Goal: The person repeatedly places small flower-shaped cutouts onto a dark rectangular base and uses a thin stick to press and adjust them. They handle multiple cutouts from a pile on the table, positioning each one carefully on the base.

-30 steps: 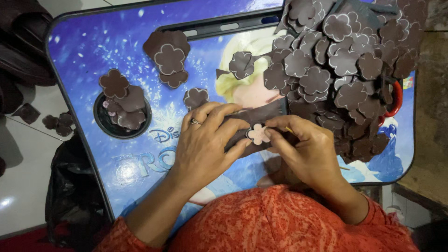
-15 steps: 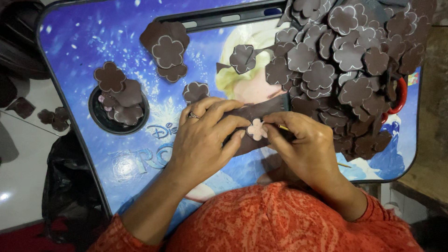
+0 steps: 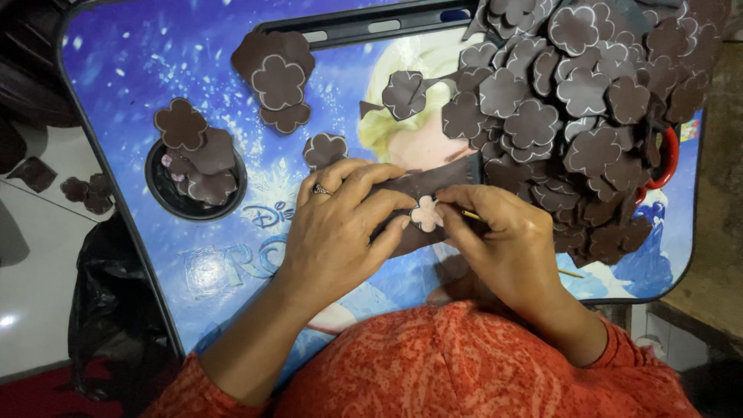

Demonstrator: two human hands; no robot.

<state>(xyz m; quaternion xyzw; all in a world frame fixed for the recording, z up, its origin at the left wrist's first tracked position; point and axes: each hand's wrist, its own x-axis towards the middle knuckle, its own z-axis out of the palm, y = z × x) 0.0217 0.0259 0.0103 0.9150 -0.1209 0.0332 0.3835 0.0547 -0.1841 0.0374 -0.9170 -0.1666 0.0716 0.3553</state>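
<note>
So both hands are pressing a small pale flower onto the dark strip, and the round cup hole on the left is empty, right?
Not quite. The head view shows the cup hole holding several brown flower cutouts. The rest stands: left hand and right hand press the pale flower onto the dark strip.

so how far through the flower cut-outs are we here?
Done: a big heap of brown flower shapes on the blue table, more in the round cup recess. In hand: left hand and right hand press a pale flower piece on a brown strip. Remaining count can't be told.
</note>
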